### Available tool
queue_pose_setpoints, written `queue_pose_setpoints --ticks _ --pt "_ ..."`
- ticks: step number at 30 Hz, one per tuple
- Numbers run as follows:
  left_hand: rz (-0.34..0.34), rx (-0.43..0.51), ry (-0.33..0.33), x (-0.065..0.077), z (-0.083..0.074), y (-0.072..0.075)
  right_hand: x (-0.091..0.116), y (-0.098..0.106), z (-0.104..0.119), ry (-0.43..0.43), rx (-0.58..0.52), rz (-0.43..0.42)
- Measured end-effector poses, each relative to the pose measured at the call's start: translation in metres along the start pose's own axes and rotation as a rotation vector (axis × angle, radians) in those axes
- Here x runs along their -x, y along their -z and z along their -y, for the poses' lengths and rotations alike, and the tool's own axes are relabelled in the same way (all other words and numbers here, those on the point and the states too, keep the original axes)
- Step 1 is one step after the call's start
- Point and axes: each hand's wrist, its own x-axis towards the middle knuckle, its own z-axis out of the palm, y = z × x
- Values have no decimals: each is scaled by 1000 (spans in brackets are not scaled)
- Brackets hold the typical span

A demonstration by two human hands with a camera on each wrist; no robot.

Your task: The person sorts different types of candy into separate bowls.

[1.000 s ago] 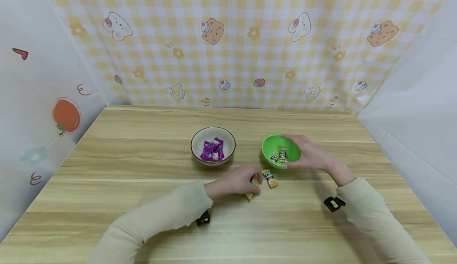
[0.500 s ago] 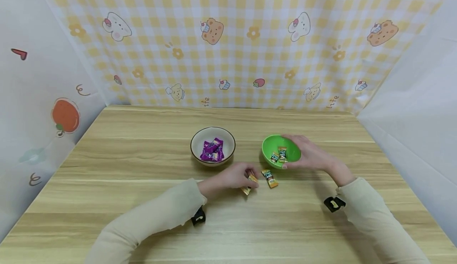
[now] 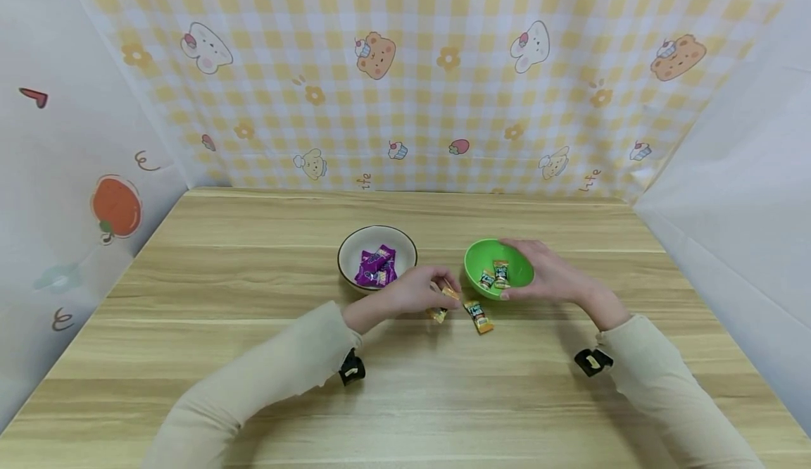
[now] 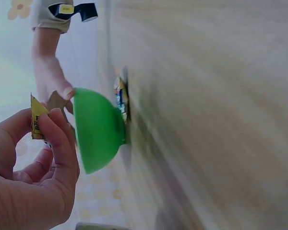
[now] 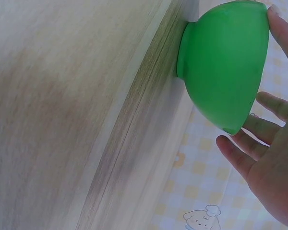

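Observation:
My left hand point(image 3: 418, 291) pinches a small yellow candy packet point(image 4: 37, 115) between thumb and fingertips, raised over the table just left of the green bowl point(image 3: 480, 261). My right hand point(image 3: 552, 277) grips that bowl from its right side, thumb on the near rim and fingers spread along the far part, as the right wrist view point(image 5: 278, 143) also shows. Inside the bowl lie two yellow-green candy packets point(image 3: 501, 274). Another packet of that kind, a loose candy point(image 3: 479, 317), lies on the wood just in front of the bowl.
To the left stands a white bowl point(image 3: 346, 261) with a dark rim, several purple candy packets point(image 3: 377, 269) in it. Behind the wooden table point(image 3: 253, 258) hangs a yellow checked curtain point(image 3: 412, 103).
My left hand has lifted the candy packet off the table and carried it away from me, up near the bowls. The right hand and the green bowl have stayed in place.

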Motion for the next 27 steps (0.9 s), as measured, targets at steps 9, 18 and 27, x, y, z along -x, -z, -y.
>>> queue_pose_setpoints --ticks 9,18,27 --pt "-40 61 85 -13 -12 8 -1 1 0 -2 3 3" --pt "-65 153 159 -25 -20 10 -1 1 -1 -13 6 10" --pt "-68 118 111 -35 -25 10 -1 1 -2 12 10 1"
